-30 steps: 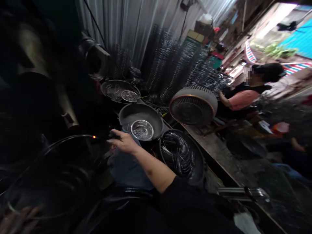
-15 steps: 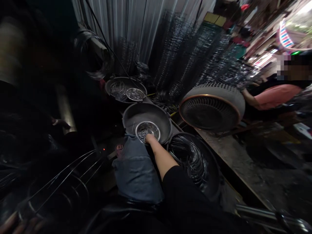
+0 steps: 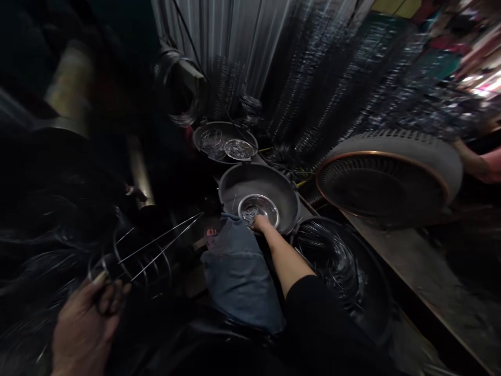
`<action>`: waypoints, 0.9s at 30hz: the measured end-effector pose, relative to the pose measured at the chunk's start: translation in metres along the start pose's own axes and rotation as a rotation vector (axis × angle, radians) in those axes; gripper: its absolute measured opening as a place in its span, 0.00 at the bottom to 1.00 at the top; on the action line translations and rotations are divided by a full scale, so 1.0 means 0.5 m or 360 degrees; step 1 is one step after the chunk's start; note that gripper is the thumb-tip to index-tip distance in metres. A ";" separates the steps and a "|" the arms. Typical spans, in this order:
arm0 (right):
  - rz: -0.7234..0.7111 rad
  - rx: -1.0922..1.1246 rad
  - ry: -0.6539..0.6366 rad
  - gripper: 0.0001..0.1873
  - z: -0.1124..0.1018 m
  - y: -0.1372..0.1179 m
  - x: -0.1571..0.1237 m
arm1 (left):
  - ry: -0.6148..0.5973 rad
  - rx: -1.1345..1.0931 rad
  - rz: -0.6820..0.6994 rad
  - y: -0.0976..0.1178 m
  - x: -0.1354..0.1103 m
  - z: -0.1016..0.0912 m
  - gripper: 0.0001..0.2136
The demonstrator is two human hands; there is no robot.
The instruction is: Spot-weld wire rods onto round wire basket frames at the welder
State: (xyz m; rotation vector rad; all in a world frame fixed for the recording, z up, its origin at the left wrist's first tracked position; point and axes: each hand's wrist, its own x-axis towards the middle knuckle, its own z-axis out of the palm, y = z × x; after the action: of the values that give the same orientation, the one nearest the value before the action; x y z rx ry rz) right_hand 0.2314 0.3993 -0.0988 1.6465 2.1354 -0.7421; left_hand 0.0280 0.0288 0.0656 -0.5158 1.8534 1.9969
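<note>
My left hand (image 3: 88, 318), at the lower left, is closed around a wire frame (image 3: 144, 269) with curved ribs and long thin rods pointing away from me. Its far parts fade into the dark. My right hand (image 3: 259, 223) reaches down into a shiny metal bowl (image 3: 276, 210), its fingers drawn together against small metal pieces (image 3: 248, 213). What those fingers hold is hidden. The bowl sits inside a wide dark pan (image 3: 256, 176). Just right of my forearm, a bundle of bent wires (image 3: 338, 261) lies in another dark round pan (image 3: 381, 308).
A farther pan (image 3: 203, 128) holds wire pieces and a second bowl (image 3: 239, 151). A large round fan (image 3: 383, 180) stands at the right, with another person's arm (image 3: 475, 159) behind it. Tall stacks of wire racks (image 3: 313, 68) lean against the corrugated metal wall (image 3: 242, 31).
My left hand has come up into view from the lower left edge with the wire frame. My right hand stays in the bowl. The whole scene has shifted right as my head turned left.
</note>
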 end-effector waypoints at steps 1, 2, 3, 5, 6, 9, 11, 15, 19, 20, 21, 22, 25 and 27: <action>0.0013 0.0042 0.0049 0.17 -0.004 0.004 -0.005 | -0.0017 -0.0068 -0.0054 0.001 -0.006 0.005 0.09; 0.0028 0.0090 0.0108 0.17 -0.011 0.008 -0.011 | -0.0032 -0.0126 -0.0096 0.002 -0.008 0.007 0.08; 0.0042 0.0148 0.0180 0.16 -0.019 0.013 -0.018 | -0.0059 -0.0177 -0.0122 0.001 -0.008 0.006 0.07; 0.0058 0.0293 0.0351 0.15 -0.037 0.016 -0.038 | -0.0104 -0.0235 -0.0117 -0.004 0.000 -0.001 0.06; 0.0049 0.0382 0.0442 0.16 -0.044 0.012 -0.052 | -0.0124 -0.0259 -0.0112 -0.007 0.005 -0.005 0.06; -0.0056 0.0664 0.0660 0.23 -0.047 -0.017 -0.115 | -0.0218 -0.0312 -0.0055 -0.016 0.019 -0.016 0.08; -0.0182 0.1001 0.0694 0.26 -0.034 -0.042 -0.172 | -0.0293 -0.0329 0.0007 -0.018 0.024 -0.017 0.08; -0.0364 0.1531 0.0618 0.19 -0.016 -0.056 -0.282 | -0.0340 -0.0327 0.0016 -0.012 0.026 -0.018 0.09; -0.0255 0.1388 0.0567 0.09 -0.039 -0.060 -0.351 | -0.0336 -0.0350 0.0044 -0.004 0.028 -0.028 0.09; -0.0257 0.1395 0.0519 0.09 -0.045 -0.075 -0.363 | -0.0352 -0.0359 0.0063 -0.004 0.028 -0.030 0.11; -0.0291 0.1432 0.0441 0.09 -0.049 -0.100 -0.375 | -0.0377 -0.0366 0.0081 -0.004 0.028 -0.032 0.13; -0.0343 0.1479 0.0361 0.11 -0.049 -0.132 -0.387 | -0.0402 -0.0372 0.0090 -0.004 0.027 -0.033 0.15; -0.0545 0.1835 -0.0227 0.14 -0.036 -0.255 -0.425 | -0.0430 -0.0403 0.0060 -0.007 0.026 -0.034 0.18; -0.0604 0.2080 -0.0552 0.15 -0.022 -0.332 -0.449 | -0.0383 -0.0433 0.0027 -0.007 0.026 -0.036 0.19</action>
State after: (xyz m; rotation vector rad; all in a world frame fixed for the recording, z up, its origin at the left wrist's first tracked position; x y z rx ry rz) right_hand 0.1327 0.1984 0.0685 1.2921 1.7009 -2.6823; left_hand 0.0190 0.0112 0.0547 -0.3151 1.4596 2.2268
